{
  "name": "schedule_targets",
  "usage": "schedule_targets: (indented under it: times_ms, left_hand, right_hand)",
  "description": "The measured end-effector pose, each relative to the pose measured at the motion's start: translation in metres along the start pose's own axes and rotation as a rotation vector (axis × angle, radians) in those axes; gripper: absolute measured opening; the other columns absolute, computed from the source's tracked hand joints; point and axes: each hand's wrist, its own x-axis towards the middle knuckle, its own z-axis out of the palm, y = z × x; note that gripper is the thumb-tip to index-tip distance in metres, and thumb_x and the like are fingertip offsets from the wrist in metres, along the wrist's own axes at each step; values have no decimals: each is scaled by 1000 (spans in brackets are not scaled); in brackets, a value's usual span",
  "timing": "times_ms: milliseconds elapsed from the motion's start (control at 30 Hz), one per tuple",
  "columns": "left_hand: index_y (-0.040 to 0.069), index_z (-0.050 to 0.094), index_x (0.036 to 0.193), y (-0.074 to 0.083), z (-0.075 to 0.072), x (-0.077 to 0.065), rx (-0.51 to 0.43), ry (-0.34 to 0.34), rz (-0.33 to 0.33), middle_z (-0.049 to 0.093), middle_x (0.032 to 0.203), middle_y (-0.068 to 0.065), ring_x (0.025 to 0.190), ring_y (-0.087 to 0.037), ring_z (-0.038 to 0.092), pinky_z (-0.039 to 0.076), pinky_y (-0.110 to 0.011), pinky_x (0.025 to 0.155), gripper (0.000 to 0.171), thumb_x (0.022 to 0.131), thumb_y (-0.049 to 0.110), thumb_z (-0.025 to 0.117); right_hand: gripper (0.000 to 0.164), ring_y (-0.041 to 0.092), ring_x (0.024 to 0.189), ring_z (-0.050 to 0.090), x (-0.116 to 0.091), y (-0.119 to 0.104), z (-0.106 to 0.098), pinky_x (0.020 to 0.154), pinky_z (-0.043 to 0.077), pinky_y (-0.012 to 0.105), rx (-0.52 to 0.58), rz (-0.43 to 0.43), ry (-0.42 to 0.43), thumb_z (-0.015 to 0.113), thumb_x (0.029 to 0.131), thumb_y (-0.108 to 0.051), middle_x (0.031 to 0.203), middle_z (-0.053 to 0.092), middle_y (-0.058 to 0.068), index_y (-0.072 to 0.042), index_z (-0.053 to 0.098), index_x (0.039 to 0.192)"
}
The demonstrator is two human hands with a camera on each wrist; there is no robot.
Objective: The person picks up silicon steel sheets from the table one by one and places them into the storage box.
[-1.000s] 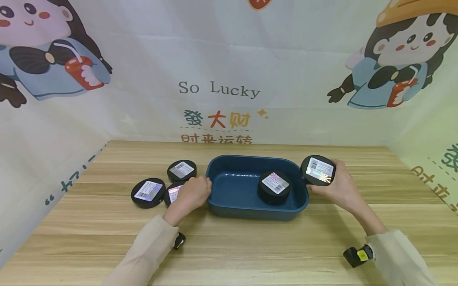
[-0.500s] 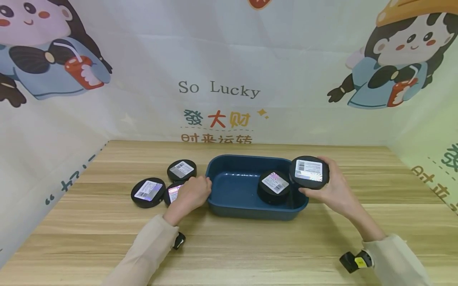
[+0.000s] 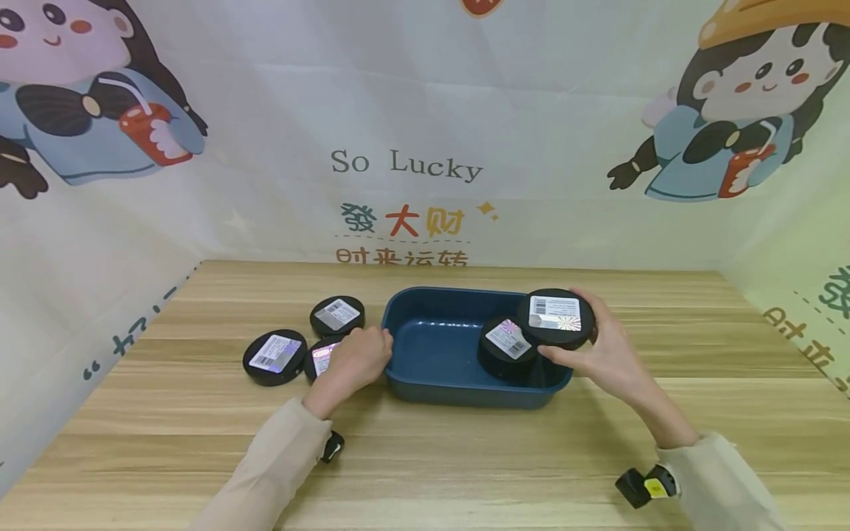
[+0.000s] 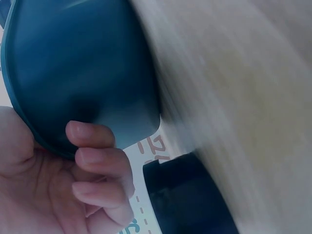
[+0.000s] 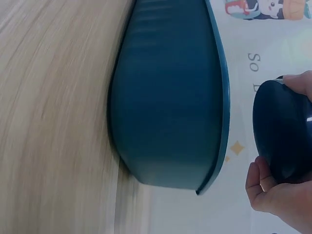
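Note:
A dark blue plastic tub [image 3: 432, 365] stands mid-table. My left hand [image 3: 361, 358] pinches its left rim; in the left wrist view, curled fingers [image 4: 105, 163] lie against the tub's outer wall. Over the tub's right end, my right hand [image 3: 614, 361] grips a round black case [image 3: 556, 317] by its side, its white barcode label facing up. Seen from the right wrist, the held case [image 5: 280, 129] is above the rim level, between thumb and fingers. Inside the tub sits another round black case [image 3: 506, 361] with a similar label, partly overlapped by the held one.
Left of the tub lie more labelled round black cases: one at the back [image 3: 337, 316], one farther left [image 3: 275, 358], and one [image 3: 321, 358] partly hidden behind my left hand. A printed cloth [image 3: 412, 110] hangs behind the wooden table [image 3: 465, 464].
My right hand has carried the round black case leftward, from beside the tub's right rim to over its right end. The left hand stays at the left rim.

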Motion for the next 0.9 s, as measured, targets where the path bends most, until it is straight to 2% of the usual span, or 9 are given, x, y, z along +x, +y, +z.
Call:
schedule_targets:
  times_ms: [200, 400, 633, 900]
  left_hand:
    - [-3, 60, 77, 0, 0, 0, 4, 5, 4, 60, 81, -23, 71, -33, 59, 45, -45, 57, 40, 93, 22, 33]
    - [-3, 60, 77, 1, 0, 0, 5, 3, 5, 60, 80, -23, 71, -33, 59, 45, -45, 57, 39, 93, 21, 34]
    - [-3, 60, 76, 0, 0, -1, -2, 2, 10, 60, 79, -23, 69, -33, 59, 45, -45, 56, 39, 92, 21, 34]
    - [-3, 59, 76, 0, 0, -1, -3, 6, 14, 60, 78, -23, 69, -33, 59, 45, -45, 55, 38, 92, 20, 34]
  right_hand:
    - [79, 31, 111, 41, 3, 0, 6, 92, 31, 49, 98, -25, -30, 73, 72, -17, 127, 40, 19, -3, 27, 134]
    - [75, 29, 106, 44, 4, 0, 12, 89, 35, 45, 178, -28, -62, 70, 73, -11, 126, 40, 18, -6, 27, 135]
    - [77, 32, 107, 45, 4, -3, 16, 87, 39, 44, 162, 11, -74, 69, 74, -13, 126, 39, 21, -7, 25, 136]
    - [76, 32, 105, 47, 6, -2, 22, 85, 41, 42, 159, 1, -67, 71, 72, -13, 125, 40, 20, -6, 27, 134]
